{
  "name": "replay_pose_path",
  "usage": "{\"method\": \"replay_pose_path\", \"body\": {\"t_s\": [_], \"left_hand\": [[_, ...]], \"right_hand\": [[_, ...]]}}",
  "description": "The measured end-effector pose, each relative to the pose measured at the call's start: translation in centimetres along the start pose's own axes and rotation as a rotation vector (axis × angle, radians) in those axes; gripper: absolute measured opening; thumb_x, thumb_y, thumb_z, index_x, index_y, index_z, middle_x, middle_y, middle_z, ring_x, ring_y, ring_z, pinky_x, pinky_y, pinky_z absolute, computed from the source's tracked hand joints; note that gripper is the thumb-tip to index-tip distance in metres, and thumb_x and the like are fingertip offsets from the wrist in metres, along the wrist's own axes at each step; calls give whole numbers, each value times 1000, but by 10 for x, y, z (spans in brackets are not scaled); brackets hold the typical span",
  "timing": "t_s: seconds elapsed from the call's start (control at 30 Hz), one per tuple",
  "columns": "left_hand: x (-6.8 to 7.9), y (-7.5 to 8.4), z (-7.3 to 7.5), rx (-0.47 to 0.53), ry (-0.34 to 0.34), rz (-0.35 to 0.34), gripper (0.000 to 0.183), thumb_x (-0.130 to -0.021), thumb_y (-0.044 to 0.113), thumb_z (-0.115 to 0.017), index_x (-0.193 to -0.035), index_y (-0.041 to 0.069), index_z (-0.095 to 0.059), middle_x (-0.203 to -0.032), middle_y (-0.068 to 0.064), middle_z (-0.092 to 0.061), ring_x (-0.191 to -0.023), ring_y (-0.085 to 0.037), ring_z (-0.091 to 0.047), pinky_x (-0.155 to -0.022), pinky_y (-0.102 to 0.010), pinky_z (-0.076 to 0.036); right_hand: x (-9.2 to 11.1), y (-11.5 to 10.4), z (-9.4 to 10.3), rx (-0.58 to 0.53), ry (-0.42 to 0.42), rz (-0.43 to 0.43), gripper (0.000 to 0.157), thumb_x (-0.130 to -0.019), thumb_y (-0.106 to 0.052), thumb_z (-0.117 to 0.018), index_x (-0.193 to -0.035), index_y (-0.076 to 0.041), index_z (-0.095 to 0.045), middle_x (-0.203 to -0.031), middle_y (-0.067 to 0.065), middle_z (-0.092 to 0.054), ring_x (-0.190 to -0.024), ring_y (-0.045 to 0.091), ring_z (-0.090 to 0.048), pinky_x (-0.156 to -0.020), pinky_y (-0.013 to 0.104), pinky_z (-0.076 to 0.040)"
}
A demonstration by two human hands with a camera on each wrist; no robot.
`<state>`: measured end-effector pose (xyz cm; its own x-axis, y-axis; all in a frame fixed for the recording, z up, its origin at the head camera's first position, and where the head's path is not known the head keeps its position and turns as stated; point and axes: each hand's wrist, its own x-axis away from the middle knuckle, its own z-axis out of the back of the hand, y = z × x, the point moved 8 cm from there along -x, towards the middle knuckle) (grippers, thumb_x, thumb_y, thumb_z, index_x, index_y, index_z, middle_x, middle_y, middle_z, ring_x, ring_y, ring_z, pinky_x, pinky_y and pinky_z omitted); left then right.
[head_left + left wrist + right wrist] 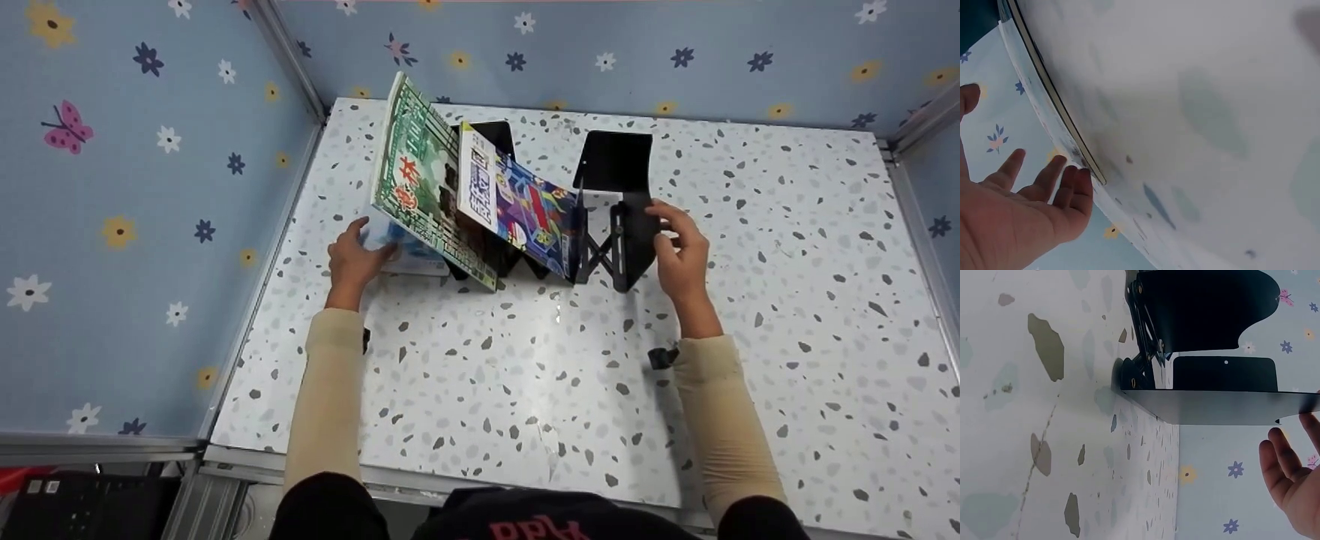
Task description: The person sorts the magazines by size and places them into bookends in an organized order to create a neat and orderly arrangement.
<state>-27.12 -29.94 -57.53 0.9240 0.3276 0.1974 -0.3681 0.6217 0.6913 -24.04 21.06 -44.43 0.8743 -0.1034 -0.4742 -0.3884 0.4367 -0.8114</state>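
A black expandable book stand (639, 255) with crossed folding bars stands on the table, its end panel (1224, 408) upright at the right. My right hand (684, 251) holds that panel by its outer edge, fingertips at the edge. Against the stand's left part lean a green-covered magazine (420, 180) and a blue-purple book (532, 206), both tilted. A light blue and white book (412, 262) lies low beneath the green magazine, which partly hides it. My left hand (352, 259) is beside it with fingers spread and loosely bent, the thumb overlapping it in the head view.
The speckled white table (517, 390) runs to flowered blue walls (585, 52) behind and at both sides. A second black upright panel (487, 135) shows behind the books. A metal frame rail (262, 277) borders the table's left edge.
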Motion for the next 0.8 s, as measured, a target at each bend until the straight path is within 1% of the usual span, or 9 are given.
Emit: {"method": "replay_pose_path", "body": {"t_s": [0.13, 0.2, 0.33, 0.43, 0.6, 0.8], "left_hand": [[-5, -1, 1, -61, -51, 47, 85, -79, 48, -71, -151, 28, -32, -151, -11, -39, -131, -39, -34, -100, -59, -34], [-7, -2, 1, -79, -68, 54, 87, -79, 47, -72, -152, 26, -30, -152, -12, -37, -132, -40, -33, -101, -60, -33], [-10, -4, -1, -126, -88, 45, 90, -78, 43, -74, -153, 23, -28, -152, -14, -36, -134, -42, -32, -103, -61, -32], [-12, -6, -2, -154, -94, 34, 89, -78, 40, -74, -152, 20, -29, -150, -16, -36, -134, -43, -32, -104, -61, -32], [-13, -4, -2, -177, -89, 15, 86, -79, 35, -73, -152, 17, -30, -150, -17, -37, -134, -44, -32, -103, -61, -32], [-12, -2, -3, -179, -84, 28, 87, -78, 33, -75, -151, 17, -31, -149, -17, -37, -134, -43, -32, -103, -61, -33]], "right_hand": [[0, 1, 0, -5, 2, 3, 39, -81, 10, -43, -112, 5, -67, -125, 19, -63, -88, 6, -58, -64, 14, -42], [1, 1, -1, -6, 2, 3, 40, -81, 10, -43, -112, 5, -67, -125, 19, -63, -87, 4, -58, -64, 14, -41], [1, 2, -2, 1, -2, 5, 39, -82, 10, -43, -112, 5, -67, -126, 18, -63, -86, -2, -56, -64, 14, -41], [2, 2, -2, 9, -6, 11, 39, -82, 9, -43, -113, 4, -67, -126, 19, -63, -86, -4, -55, -64, 14, -41], [2, 3, -2, 9, -7, 24, 41, -83, 10, -42, -115, 3, -67, -126, 18, -63, -86, -4, -54, -64, 14, -40], [2, 4, -2, 17, -4, 34, 42, -83, 10, -42, -116, 1, -67, -127, 17, -63, -87, -5, -54, -65, 14, -40]]}}
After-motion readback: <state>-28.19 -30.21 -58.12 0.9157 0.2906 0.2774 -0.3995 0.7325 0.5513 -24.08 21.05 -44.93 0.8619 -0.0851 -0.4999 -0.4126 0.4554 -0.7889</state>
